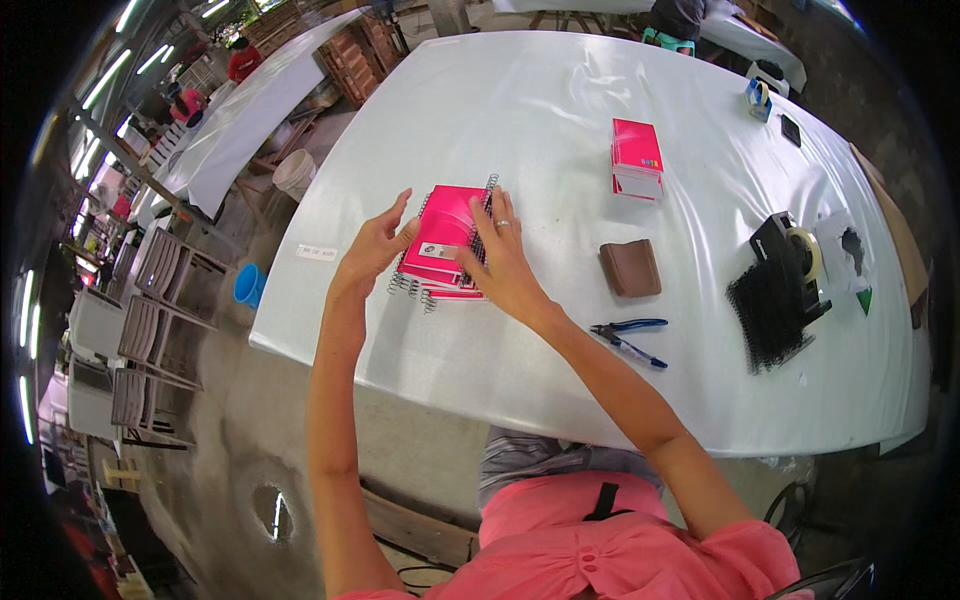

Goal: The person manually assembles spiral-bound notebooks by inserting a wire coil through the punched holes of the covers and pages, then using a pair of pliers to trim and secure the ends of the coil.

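A stack of pink notebooks [450,215] with black spiral coils jutting from both sides lies on the white-covered table [540,120]. My left hand [375,245] is at the stack's left edge, its fingers stretched and the thumb apart. Against the right side of the stack rests my right hand [508,260], fingers extended along the coils and thumb over the top cover near a small white label. It wears a ring. Neither hand grips anything. The lower notebooks are partly covered by the upper ones.
Farther right stands a second pink notebook pile [637,155]. Nearer are a brown wallet-like case [630,268], blue-handled cutters [640,324] and a pen [640,352]. Black coils [765,315] lie beside a tape dispenser [800,255]. A phone [790,130] lies near the far right edge.
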A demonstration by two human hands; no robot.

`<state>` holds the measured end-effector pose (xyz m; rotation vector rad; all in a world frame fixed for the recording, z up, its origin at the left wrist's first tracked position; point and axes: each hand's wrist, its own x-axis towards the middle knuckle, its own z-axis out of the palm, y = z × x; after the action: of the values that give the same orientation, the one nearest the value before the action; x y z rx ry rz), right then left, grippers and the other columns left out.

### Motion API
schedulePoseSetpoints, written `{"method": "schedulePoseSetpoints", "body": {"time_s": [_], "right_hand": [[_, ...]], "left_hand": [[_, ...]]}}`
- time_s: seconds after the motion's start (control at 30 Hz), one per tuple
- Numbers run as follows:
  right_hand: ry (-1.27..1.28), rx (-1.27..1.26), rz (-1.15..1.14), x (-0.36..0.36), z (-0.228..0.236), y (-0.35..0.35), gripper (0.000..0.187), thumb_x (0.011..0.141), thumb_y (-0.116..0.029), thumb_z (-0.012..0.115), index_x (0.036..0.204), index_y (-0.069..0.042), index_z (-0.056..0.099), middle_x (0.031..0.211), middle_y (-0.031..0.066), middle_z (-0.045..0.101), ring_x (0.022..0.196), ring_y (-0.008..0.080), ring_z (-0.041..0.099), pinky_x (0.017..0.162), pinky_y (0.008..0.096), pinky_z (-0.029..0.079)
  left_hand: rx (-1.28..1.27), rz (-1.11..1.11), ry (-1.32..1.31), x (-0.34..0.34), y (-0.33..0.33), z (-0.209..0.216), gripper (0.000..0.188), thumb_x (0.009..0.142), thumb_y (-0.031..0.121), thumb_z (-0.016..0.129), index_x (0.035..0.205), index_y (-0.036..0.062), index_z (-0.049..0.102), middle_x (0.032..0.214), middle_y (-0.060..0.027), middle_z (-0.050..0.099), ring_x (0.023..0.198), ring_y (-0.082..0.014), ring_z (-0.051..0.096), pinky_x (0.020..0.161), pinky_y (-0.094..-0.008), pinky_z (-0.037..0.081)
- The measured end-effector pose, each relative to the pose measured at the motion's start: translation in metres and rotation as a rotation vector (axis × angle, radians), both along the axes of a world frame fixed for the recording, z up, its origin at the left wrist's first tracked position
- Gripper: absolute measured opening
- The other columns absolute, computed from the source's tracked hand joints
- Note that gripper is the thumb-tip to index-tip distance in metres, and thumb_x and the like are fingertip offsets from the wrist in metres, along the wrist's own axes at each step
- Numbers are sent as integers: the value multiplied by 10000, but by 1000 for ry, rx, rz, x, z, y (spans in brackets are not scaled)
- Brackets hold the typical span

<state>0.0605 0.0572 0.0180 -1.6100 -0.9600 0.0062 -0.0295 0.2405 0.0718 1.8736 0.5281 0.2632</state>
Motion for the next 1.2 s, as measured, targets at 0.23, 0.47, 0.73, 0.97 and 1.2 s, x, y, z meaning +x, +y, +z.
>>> {"method": "schedulePoseSetpoints", "body": {"time_s": [0.23, 0.47, 0.73, 0.97, 1.2], "right_hand": [[-638, -127, -20, -14, -4, -7, 383, 821, -223, 701, 1182, -116, 633, 1378, 129, 460, 1305, 280, 388, 1061, 542, 258], [-678, -121, -35, -6, -15, -2, 323, 826, -122, 685, 1148, -108, 663, 1297, 100, 553, 1245, 266, 454, 995, 432, 343], [-697, 137, -311, 59, 1, -22, 330, 788, -173, 744, 1099, -102, 660, 1174, 139, 615, 1108, 304, 553, 911, 442, 419], [-105, -531, -1132, 306, -23, -133, 685, 674, -573, 786, 989, 18, 642, 940, 191, 661, 895, 300, 636, 751, 430, 515], [153, -597, -895, 296, 3, -119, 479, 650, -407, 844, 837, -4, 666, 840, 151, 686, 809, 267, 674, 722, 389, 524]], "left_hand": [[125, -103, 12, 41, 13, -4, 624, 943, 350, 608, 1470, 108, 377, 1456, -75, 430, 1137, -143, 462, 896, -273, 400], [87, -185, -6, 49, 8, -14, 500, 938, 144, 595, 1404, 32, 452, 1522, -129, 341, 1379, -195, 352, 1080, -300, 363], [342, -24, -125, 31, 16, -18, 629, 920, 127, 601, 1474, 27, 321, 1555, -177, 256, 1463, -237, 171, 1162, -345, 160], [398, 80, -427, 2, -11, 7, 658, 891, 65, 606, 1477, 25, 308, 1534, -144, 323, 1457, -235, 195, 1168, -351, 133], [628, 61, -475, -3, -75, 5, 609, 875, 96, 641, 1425, 10, 395, 1479, -157, 408, 1444, -277, 248, 1181, -393, 142]]}}
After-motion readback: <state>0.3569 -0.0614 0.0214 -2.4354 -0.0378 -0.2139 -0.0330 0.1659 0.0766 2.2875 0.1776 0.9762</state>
